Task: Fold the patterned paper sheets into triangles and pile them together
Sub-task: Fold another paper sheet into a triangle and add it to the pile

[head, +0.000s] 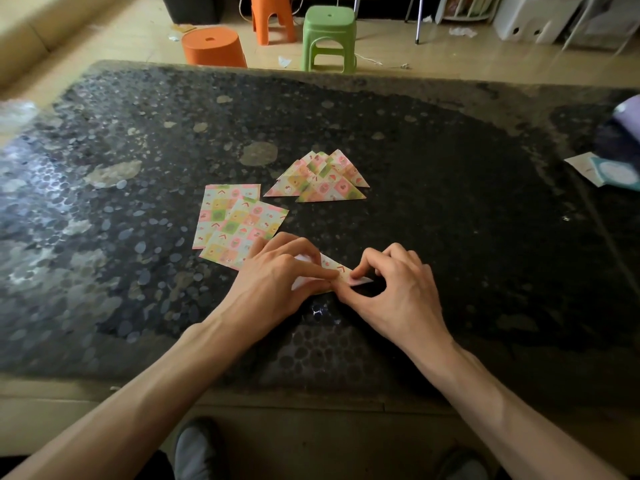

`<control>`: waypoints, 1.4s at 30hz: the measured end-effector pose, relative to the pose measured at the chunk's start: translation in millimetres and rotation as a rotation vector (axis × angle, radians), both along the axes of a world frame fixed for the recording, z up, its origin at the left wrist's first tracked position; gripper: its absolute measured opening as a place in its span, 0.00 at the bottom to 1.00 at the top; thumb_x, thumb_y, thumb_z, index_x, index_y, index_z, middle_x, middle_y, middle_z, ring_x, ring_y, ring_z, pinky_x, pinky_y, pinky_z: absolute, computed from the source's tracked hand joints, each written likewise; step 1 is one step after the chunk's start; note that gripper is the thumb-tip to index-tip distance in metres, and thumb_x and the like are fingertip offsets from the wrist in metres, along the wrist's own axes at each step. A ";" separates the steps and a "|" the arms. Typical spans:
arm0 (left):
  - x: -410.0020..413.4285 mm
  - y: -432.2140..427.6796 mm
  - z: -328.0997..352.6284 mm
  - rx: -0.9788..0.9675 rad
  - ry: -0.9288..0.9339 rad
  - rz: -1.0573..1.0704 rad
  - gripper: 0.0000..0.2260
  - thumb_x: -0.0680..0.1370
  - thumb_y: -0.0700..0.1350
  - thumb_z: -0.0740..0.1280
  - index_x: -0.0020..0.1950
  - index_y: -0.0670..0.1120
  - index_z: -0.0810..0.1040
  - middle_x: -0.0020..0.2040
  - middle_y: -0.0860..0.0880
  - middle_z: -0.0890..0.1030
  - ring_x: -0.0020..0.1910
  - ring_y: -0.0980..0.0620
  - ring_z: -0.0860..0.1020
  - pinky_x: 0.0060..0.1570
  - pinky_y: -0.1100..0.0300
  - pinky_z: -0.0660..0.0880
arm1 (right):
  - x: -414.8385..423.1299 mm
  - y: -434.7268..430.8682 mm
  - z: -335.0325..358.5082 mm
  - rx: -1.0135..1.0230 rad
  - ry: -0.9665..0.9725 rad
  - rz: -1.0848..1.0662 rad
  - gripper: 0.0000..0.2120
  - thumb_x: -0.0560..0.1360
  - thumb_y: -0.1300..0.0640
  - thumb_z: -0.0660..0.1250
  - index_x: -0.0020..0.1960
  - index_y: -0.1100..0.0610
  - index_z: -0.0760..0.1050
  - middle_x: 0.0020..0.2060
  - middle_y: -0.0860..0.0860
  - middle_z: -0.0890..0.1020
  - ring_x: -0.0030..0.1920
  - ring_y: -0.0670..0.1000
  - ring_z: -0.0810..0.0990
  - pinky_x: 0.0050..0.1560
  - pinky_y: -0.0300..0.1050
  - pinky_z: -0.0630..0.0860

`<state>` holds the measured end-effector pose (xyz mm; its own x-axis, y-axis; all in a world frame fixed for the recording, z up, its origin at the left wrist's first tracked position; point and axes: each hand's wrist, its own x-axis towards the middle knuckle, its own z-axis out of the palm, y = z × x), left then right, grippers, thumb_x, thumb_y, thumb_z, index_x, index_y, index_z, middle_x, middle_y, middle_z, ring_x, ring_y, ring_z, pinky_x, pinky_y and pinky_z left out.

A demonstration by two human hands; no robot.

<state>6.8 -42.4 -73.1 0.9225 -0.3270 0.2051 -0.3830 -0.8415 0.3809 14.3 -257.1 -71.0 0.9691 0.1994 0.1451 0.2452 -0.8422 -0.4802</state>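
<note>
Dim indoor light; pale glare on table (62, 188) left side; wide-angle bending, soft blur at edges.

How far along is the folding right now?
Done: several folded triangles lie overlapped in a pile beyond the hands. In hand: the left hand and right hand pinch one sheet being creased. Left: two flat sheets overlap beside the left hand, not yet folded, and the current piece has not joined the pile.

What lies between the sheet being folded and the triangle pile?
Nothing: in the head view, only bare tabletop separates the sheet being folded from the triangle pile.
</note>
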 end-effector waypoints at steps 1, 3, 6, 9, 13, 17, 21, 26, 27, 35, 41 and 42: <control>-0.1 0.2 0.2 0.002 -0.002 0.000 0.18 0.77 0.66 0.59 0.58 0.65 0.84 0.56 0.60 0.80 0.60 0.54 0.73 0.52 0.55 0.66 | -0.6 0.7 -0.2 -0.009 0.002 -0.009 0.17 0.70 0.32 0.71 0.42 0.44 0.72 0.41 0.41 0.70 0.46 0.46 0.71 0.46 0.45 0.67; 1.2 2.5 0.7 0.010 0.004 -0.009 0.15 0.77 0.64 0.63 0.58 0.65 0.84 0.57 0.61 0.80 0.61 0.55 0.73 0.53 0.55 0.66 | -0.8 2.4 0.3 -0.027 0.017 -0.026 0.18 0.70 0.31 0.71 0.42 0.43 0.72 0.42 0.41 0.71 0.47 0.45 0.70 0.47 0.44 0.66; 6.6 11.1 5.9 0.030 0.081 -0.043 0.13 0.76 0.64 0.67 0.58 0.65 0.84 0.58 0.64 0.80 0.65 0.58 0.71 0.57 0.54 0.66 | 0.9 3.7 2.4 -0.049 0.067 -0.027 0.19 0.70 0.30 0.71 0.43 0.43 0.72 0.43 0.41 0.71 0.48 0.45 0.70 0.48 0.45 0.67; 10.3 22.4 11.2 0.021 0.140 -0.083 0.12 0.74 0.64 0.70 0.55 0.65 0.85 0.60 0.69 0.79 0.67 0.60 0.69 0.58 0.60 0.61 | 0.6 5.0 4.5 -0.073 0.085 -0.033 0.19 0.69 0.30 0.71 0.44 0.43 0.71 0.44 0.41 0.70 0.48 0.45 0.70 0.49 0.45 0.69; 11.7 31.0 13.1 0.033 0.212 -0.121 0.16 0.73 0.68 0.64 0.58 0.69 0.82 0.62 0.74 0.76 0.69 0.61 0.66 0.65 0.51 0.64 | -1.0 7.4 8.5 -0.106 0.099 -0.042 0.19 0.69 0.30 0.71 0.45 0.43 0.71 0.45 0.42 0.70 0.49 0.45 0.70 0.50 0.45 0.68; 11.2 36.4 14.7 0.009 0.226 -0.147 0.16 0.74 0.66 0.65 0.60 0.69 0.81 0.63 0.76 0.74 0.67 0.61 0.66 0.66 0.50 0.64 | -3.5 8.8 9.0 -0.113 0.093 -0.044 0.19 0.69 0.29 0.69 0.46 0.43 0.70 0.46 0.43 0.70 0.50 0.46 0.69 0.49 0.45 0.66; 11.6 39.9 17.0 0.032 0.249 -0.156 0.16 0.75 0.61 0.69 0.63 0.68 0.80 0.64 0.77 0.73 0.67 0.61 0.65 0.68 0.51 0.62 | -5.6 10.9 8.9 -0.107 0.094 -0.053 0.21 0.69 0.28 0.69 0.46 0.43 0.70 0.46 0.43 0.70 0.50 0.46 0.69 0.49 0.45 0.65; 12.4 40.9 21.1 0.053 0.287 -0.162 0.17 0.75 0.59 0.72 0.64 0.68 0.79 0.64 0.77 0.73 0.67 0.62 0.64 0.69 0.53 0.61 | -4.7 11.7 10.4 -0.122 0.110 -0.054 0.22 0.68 0.28 0.70 0.46 0.43 0.70 0.46 0.42 0.70 0.51 0.46 0.69 0.49 0.45 0.65; 12.1 41.7 21.5 0.054 0.291 -0.161 0.17 0.75 0.58 0.72 0.64 0.68 0.79 0.64 0.77 0.73 0.66 0.62 0.64 0.69 0.53 0.61 | -4.1 12.4 11.0 -0.131 0.120 -0.052 0.22 0.68 0.27 0.70 0.46 0.43 0.70 0.47 0.43 0.70 0.51 0.46 0.69 0.49 0.45 0.65; 9.3 40.9 23.9 0.055 0.293 -0.145 0.18 0.75 0.58 0.73 0.64 0.68 0.79 0.63 0.79 0.73 0.63 0.63 0.65 0.67 0.54 0.62 | -1.9 25.4 13.4 -0.264 0.162 -0.054 0.30 0.67 0.19 0.61 0.46 0.46 0.69 0.55 0.47 0.65 0.55 0.51 0.67 0.55 0.49 0.67; 8.6 40.7 22.9 0.063 0.290 -0.143 0.17 0.76 0.57 0.74 0.64 0.69 0.79 0.63 0.79 0.73 0.62 0.62 0.65 0.67 0.48 0.64 | -6.0 36.9 8.9 -0.353 0.146 -0.058 0.40 0.63 0.15 0.53 0.54 0.48 0.70 0.60 0.50 0.64 0.59 0.54 0.67 0.58 0.55 0.70; 8.9 41.3 22.9 0.064 0.292 -0.142 0.17 0.75 0.57 0.74 0.64 0.69 0.79 0.63 0.78 0.73 0.62 0.62 0.65 0.67 0.48 0.65 | -5.0 37.0 9.1 -0.357 0.152 -0.057 0.40 0.63 0.15 0.53 0.54 0.48 0.70 0.60 0.50 0.64 0.59 0.54 0.67 0.59 0.55 0.69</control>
<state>15.6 -1.1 -50.1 0.8837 -0.4600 -0.0866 -0.3803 -0.8134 0.4402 9.3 -220.0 -61.9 0.9852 0.1568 -0.0695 0.1421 -0.9730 -0.1818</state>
